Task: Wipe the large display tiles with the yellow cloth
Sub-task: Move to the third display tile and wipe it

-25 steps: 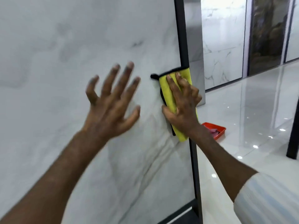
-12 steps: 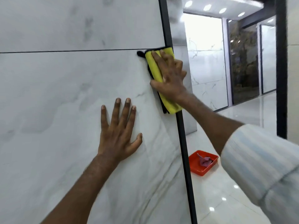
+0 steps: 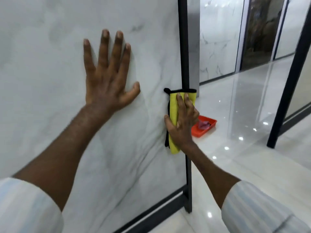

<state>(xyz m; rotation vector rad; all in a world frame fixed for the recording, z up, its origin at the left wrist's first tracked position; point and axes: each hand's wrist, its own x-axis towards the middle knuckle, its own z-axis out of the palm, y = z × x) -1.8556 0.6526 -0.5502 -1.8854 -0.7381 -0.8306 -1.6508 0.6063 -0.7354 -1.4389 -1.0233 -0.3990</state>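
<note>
A large white marble display tile point(image 3: 50, 64) stands upright in a black frame point(image 3: 183, 47) and fills the left of the view. My left hand point(image 3: 107, 78) lies flat on the tile with fingers spread. My right hand point(image 3: 182, 123) presses the folded yellow cloth point(image 3: 173, 106), edged in black, against the tile's right edge, over the frame post. The fingers lie straight on the cloth, thumb on the tile side.
An orange tray point(image 3: 204, 126) with a pink rag lies on the glossy white floor point(image 3: 252, 165) just past the frame. A second black post point(image 3: 289, 81) leans at the right. More marble panels point(image 3: 217, 39) stand at the back.
My right hand has slid the cloth down the tile's right edge from the top seam to mid height. My left hand stays flat on the tile.
</note>
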